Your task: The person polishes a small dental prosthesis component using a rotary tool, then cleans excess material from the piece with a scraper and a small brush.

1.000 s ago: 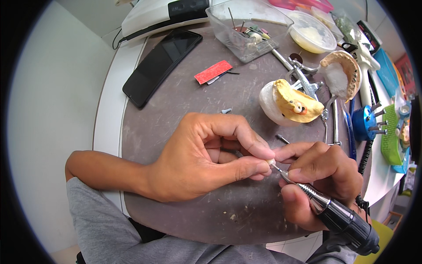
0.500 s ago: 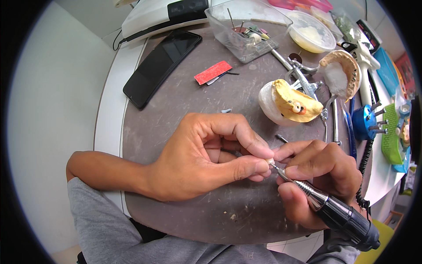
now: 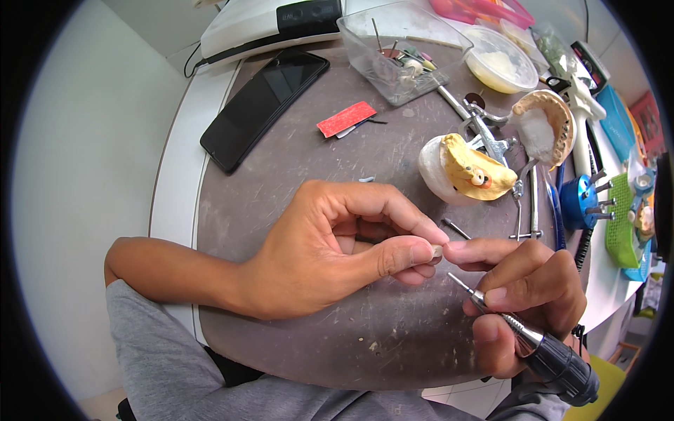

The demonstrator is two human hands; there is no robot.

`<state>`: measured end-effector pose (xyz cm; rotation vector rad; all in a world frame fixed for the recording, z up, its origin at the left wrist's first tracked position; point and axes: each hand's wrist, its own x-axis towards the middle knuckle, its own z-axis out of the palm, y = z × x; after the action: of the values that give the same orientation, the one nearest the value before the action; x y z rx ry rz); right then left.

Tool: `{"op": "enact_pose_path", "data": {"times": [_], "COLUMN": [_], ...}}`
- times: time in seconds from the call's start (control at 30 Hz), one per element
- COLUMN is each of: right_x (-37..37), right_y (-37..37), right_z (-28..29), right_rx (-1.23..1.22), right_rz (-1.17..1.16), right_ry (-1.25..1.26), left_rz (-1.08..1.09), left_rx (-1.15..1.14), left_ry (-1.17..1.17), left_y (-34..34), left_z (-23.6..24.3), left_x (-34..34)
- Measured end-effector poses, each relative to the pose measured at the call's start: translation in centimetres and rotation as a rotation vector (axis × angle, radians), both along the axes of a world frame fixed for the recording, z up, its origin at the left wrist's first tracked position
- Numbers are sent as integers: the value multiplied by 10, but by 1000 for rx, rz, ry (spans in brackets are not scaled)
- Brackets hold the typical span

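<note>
Between the thumb and index finger of my left hand (image 3: 302,256), a small whitish dental crown (image 3: 437,250) is pinched, mostly covered by the fingertips. My right hand (image 3: 537,284) grips a black and silver rotary handpiece (image 3: 558,361), its slim bur (image 3: 460,283) pointing up and left, a short way below the crown and apart from it. The right index finger reaches out to the left fingertips, close by the crown. Behind the hands stands a yellow dental cast (image 3: 477,172) on a white base, with a white tooth piece on it.
A second cast (image 3: 554,126) lies beside a metal articulator (image 3: 495,147). A clear box (image 3: 400,77) holds several burs. Farther left are a red strip (image 3: 346,118) and a black phone (image 3: 263,109). A loose bur (image 3: 456,228) lies just beyond my fingertips. At right: a blue bur holder (image 3: 579,202) and green basket (image 3: 619,221).
The handpiece has drawn back from the crown, down and to the right, with my right hand. My right index finger has straightened toward the left fingertips. The left hand has barely moved.
</note>
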<state>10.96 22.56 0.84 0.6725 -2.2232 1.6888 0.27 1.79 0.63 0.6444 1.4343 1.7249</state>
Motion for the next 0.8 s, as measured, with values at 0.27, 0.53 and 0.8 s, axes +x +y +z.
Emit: {"op": "enact_pose_path", "data": {"times": [0.27,0.53,0.8], "right_x": [0,-3,-4], "right_y": [0,1,0], "right_z": [-1,-2,-3], "right_rx": [21,22,-25], "right_rz": [13,8,-22], "right_ry": [-8,14,-29], "left_rz": [-9,-4,-27], "left_rx": [12,0,21], "left_ry": [-16,-9,-25], "left_y": [-1,0,-1], "left_z": [0,0,-3], "left_x": [-2,-2,-1]}}
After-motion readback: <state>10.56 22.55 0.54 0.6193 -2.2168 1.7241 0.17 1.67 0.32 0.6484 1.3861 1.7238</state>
